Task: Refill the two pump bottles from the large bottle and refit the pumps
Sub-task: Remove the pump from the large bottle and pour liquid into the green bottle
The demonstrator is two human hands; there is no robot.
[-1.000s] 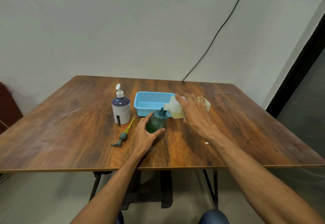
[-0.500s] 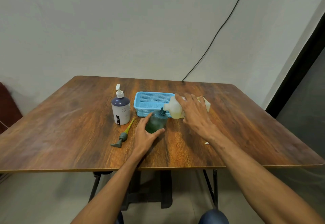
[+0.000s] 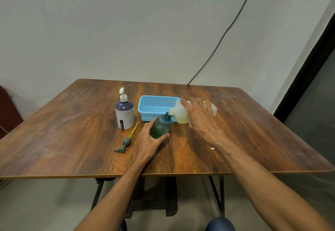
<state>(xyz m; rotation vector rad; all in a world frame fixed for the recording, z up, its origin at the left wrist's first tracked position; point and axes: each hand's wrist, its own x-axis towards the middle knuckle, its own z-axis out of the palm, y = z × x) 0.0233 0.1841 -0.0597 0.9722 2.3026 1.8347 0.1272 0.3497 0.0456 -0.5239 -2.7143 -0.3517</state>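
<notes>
head view: two bare arms reach over a wooden counter (image 3: 72,140) toward a blue basket (image 3: 157,97)
green bottle (image 3: 161,126): upright with its pump off, just in front of the basket's near wall, toward the basket's right end
left hand (image 3: 150,143): fingers (image 3: 151,122) curled round the green bottle's lower body, thumb on its right side
large bottle (image 3: 181,113): pale, with yellowish liquid inside, tipped on its side at the basket's right end, neck pointing left and down at the green bottle's mouth
right hand (image 3: 201,120): fingers (image 3: 186,104) spread over the top of the large bottle, gripping it
pump bottle (image 3: 125,114): white and purple, upright, white pump fitted, just left of the basket
loose pump (image 3: 126,141): grey head, yellow-green tube, lying flat in front of the basket and to its left
white scrap (image 3: 213,148): small, on the counter, well in front of the basket and to its right
cable (image 3: 226,31): black, running up the wall behind the basket
</notes>
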